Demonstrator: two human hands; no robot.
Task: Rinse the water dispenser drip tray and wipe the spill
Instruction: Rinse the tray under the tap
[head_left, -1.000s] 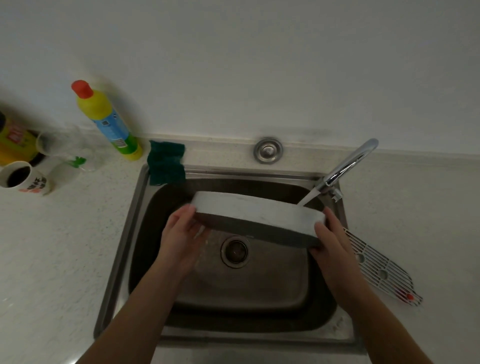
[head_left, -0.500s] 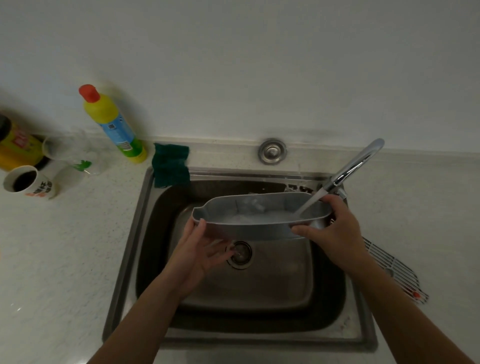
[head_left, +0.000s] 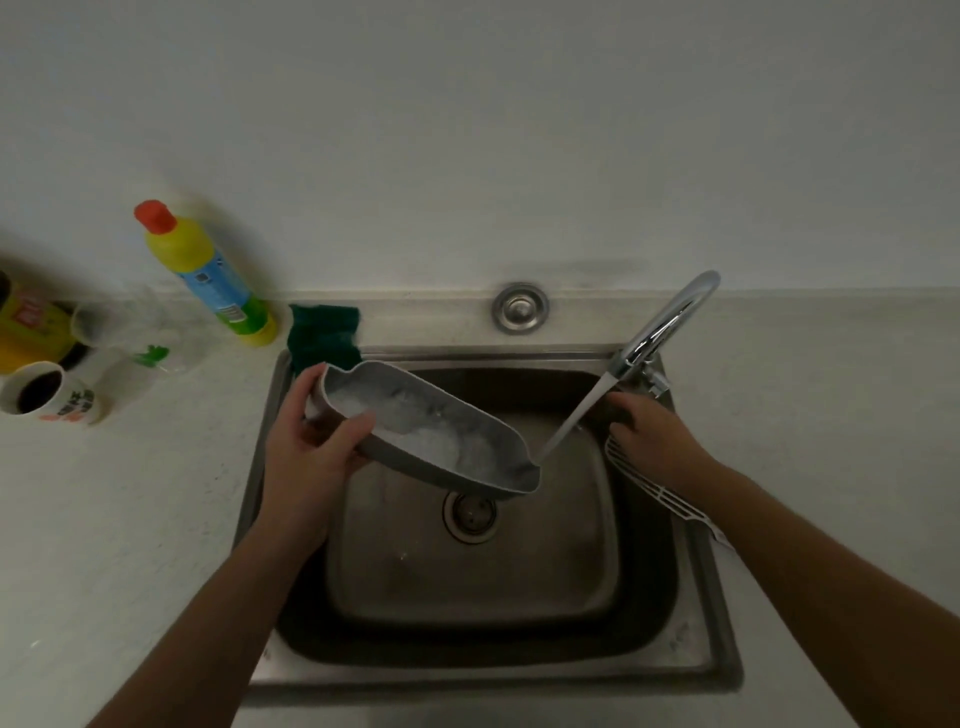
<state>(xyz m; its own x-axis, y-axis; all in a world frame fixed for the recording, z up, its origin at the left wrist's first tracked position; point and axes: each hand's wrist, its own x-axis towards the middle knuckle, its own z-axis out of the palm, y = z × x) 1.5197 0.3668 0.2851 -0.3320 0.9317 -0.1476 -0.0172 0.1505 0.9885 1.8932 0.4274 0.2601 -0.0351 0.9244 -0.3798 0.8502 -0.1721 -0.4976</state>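
One hand now carries the drip tray (head_left: 431, 431) where two held it half a second ago. Your left hand (head_left: 306, 436) has taken it alone at its left end, thumb hooked over the near rim and fingers wrapped round the outer wall. Your right hand (head_left: 654, 436) has let go and moved to the right edge of the sink (head_left: 260, 467), where it lies over the upper end of the white grate (head_left: 670, 499), close to the base of the faucet (head_left: 665, 322). You cannot tell from here whether those fingers are gripping the grate or only resting on it.

The tray has also swung. It was level under the water stream (head_left: 576, 421); now it slants across the basin, left end high near the green sponge (head_left: 324, 332), right tip low above the drain. The stream falls just beside that low tip, not into the tray. Water and froth sit inside it.

By my reading, you are draining the rinse water out and reaching for the grate or the tap. Wiping the spill is not yet begun.
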